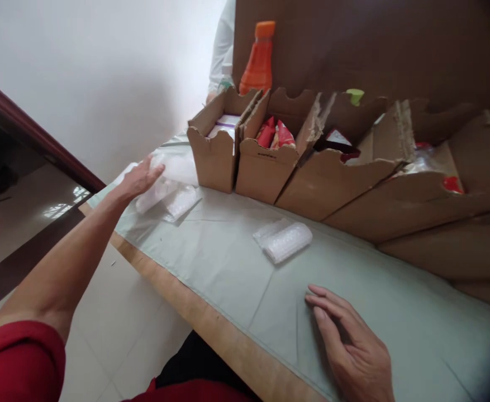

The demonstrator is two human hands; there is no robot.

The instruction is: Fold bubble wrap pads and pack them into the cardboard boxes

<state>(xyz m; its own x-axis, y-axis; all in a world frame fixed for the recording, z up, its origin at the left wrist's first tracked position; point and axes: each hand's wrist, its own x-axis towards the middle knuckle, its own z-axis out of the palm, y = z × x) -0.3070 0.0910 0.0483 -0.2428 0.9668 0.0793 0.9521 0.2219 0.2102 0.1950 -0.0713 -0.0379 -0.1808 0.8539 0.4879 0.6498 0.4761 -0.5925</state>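
My left hand [141, 176] reaches to the far left end of the table, its fingers stretched out at a loose pile of clear bubble wrap [181, 202]. It looks to be at the edge of the pile; motion blur hides whether it touches. A single rolled piece of bubble wrap [287, 241] lies apart on the cloth, near the middle. Closer to me, my right hand [351, 340] hovers over or rests on the cloth, holding nothing, with its thumb and fingers loosely extended.
Several cardboard bins [213, 159] stand in a row along the back, holding red packets [284, 135] and small boxes. Behind them are an orange bottle [257, 64] and a brown panel [353, 44]. A pale cloth [223, 229] covers the wooden table [198, 304]. Another person's sleeve [223, 47] shows behind.
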